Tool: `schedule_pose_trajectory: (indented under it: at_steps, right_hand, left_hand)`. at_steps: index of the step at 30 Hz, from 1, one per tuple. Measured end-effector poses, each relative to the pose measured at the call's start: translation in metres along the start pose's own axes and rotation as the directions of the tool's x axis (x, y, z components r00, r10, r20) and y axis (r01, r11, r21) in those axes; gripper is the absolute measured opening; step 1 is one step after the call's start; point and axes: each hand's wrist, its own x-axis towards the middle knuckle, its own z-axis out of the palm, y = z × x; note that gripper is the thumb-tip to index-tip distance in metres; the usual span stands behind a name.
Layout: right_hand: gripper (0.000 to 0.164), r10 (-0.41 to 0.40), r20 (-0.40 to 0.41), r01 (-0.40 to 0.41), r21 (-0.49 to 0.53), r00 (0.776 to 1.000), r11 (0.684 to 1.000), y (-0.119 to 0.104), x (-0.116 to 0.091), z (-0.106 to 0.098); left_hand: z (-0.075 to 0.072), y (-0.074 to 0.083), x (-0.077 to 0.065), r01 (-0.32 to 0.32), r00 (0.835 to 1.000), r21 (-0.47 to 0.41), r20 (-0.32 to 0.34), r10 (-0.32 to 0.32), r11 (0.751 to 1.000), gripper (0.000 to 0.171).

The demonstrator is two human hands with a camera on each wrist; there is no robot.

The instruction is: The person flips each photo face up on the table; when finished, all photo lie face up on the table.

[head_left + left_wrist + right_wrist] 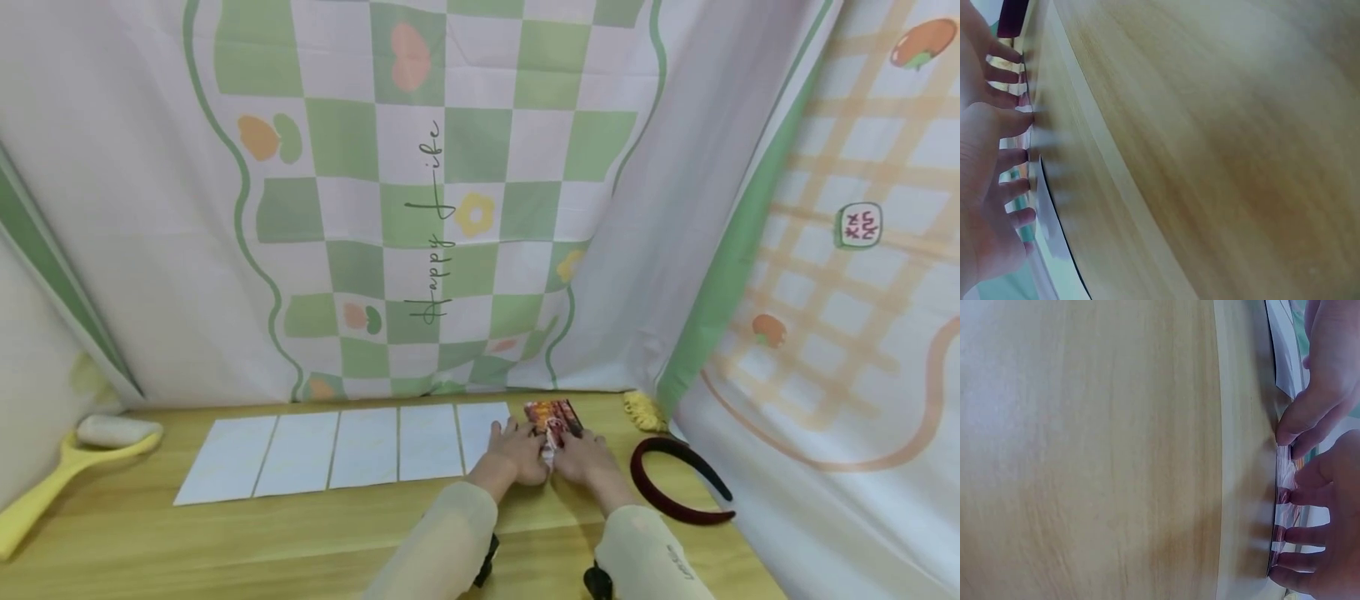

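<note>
A small, thin, colorful printed sheet [553, 412] in red, orange and dark tones lies flat on the wooden table. My left hand [519, 452] rests on its left side, fingers spread, with the wrist beside the nearest white card. On its right side lies my right hand [588, 458]. In the right wrist view, the right hand's fingertips touch the printed sheet [1284, 515] along its near edge, while the left thumb presses its left end. The left wrist view shows both hands edge-on, fingertips down at the tabletop; the hands cover part of the print.
Several white rectangular cards [365, 450] form a row left of the hands. A dark red headband [660, 496] lies at the right, with a yellow fringed item [643, 412] behind it. A yellow-handled roller [63, 471] sits at far left. Patterned curtains [450, 208] enclose the table.
</note>
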Motion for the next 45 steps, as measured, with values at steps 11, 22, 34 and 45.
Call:
schedule_pose_trajectory:
  at_steps: [11, 22, 34, 45]
  right_hand:
    - [0.059, 0.031, -0.064, -0.037, -0.089, 0.997, 0.995, -0.009, 0.000, 0.004]
    - [0.050, -0.002, -0.273, 0.017, 0.053, 0.962, 0.998, -0.031, 0.008, 0.008]
    - [0.080, -0.036, -0.220, 0.062, 0.110, 0.975, 0.992, -0.076, 0.001, 0.012]
    - [0.094, -0.002, -0.197, 0.009, 0.038, 0.980, 0.999, -0.088, -0.003, 0.022]
  left_hand:
    - [0.000, 0.002, 0.001, 0.002, 1.000, 0.073, -0.016, -0.001, 0.997, 0.059]
    - [-0.023, -0.031, -0.010, 0.002, 1.000, 0.065, -0.020, -0.001, 0.998, 0.069]
    - [-0.049, -0.084, -0.030, 0.059, 0.993, -0.004, 0.103, -0.058, 0.998, 0.088]
    - [-0.041, -0.095, -0.034, 0.076, 0.990, -0.081, 0.122, -0.066, 0.994, 0.079]
